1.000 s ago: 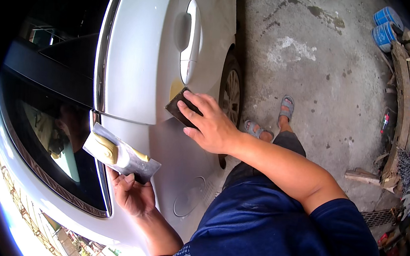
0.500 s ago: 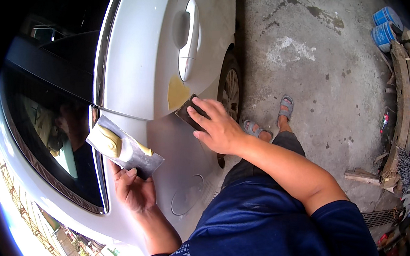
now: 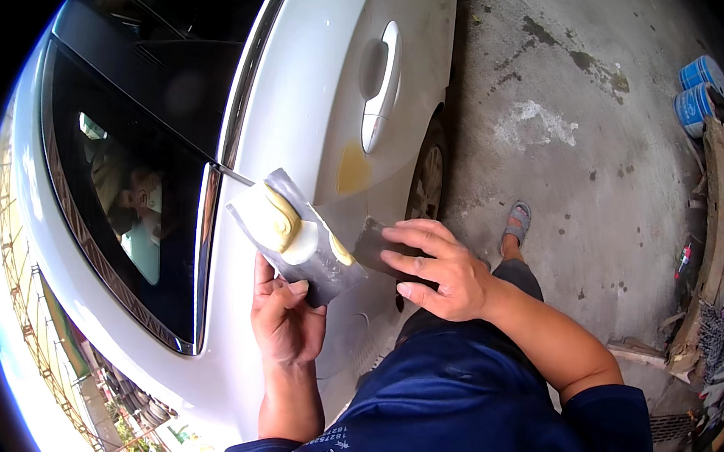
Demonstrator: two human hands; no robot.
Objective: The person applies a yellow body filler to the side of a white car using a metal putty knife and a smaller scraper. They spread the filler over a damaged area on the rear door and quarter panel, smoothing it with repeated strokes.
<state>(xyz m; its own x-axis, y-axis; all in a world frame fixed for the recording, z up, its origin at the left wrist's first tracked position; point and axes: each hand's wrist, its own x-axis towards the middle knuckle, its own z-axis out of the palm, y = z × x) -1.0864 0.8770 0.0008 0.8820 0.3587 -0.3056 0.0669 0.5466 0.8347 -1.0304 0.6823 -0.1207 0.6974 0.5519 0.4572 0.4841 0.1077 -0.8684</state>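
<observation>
My left hand (image 3: 288, 322) grips a flat grey plate (image 3: 328, 281) by its lower edge, the thumb on top. Pale yellow body filler (image 3: 275, 219) lies on it in a thick swirl beside a whitish patch, with a smaller streak along the right edge. In my right hand (image 3: 452, 274) is a thin dark spreader (image 3: 372, 248), fingers spread over its face. The spreader sits close to the plate's right edge; whether they touch I cannot tell. Beyond both, a smooth tan filler patch (image 3: 354, 169) marks the silver car door (image 3: 327, 70), just below its handle (image 3: 383, 92).
The car's dark side window (image 3: 126, 199) is at left, and a wheel (image 3: 428, 176) shows past the door. Stained concrete floor (image 3: 543, 198) lies to the right. Blue cans (image 3: 693, 109), wooden boards (image 3: 715, 203) and assorted clutter line the right side.
My right hand has drawn the spreader back from the tan patch toward my body. The left hand's plate has come closer to the spreader. The whole view has shifted.
</observation>
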